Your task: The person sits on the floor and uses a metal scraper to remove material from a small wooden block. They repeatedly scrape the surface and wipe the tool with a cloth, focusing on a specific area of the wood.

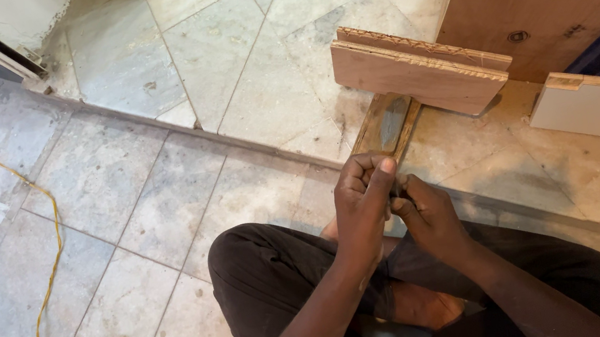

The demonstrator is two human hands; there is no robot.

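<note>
You are sitting on the floor, left hand and right hand both pinching the near end of a narrow wooden strip. It is lying under stacked plywood offcuts; tugging could topple them.

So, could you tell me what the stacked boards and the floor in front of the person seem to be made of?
The stacked boards look like raw plywood: brown faces, rough layered edges, no finish. The floor looks like grey stone tile, dull and dusty, with visible joints. Both hands close over something small and dark; its material is unclear.
</note>
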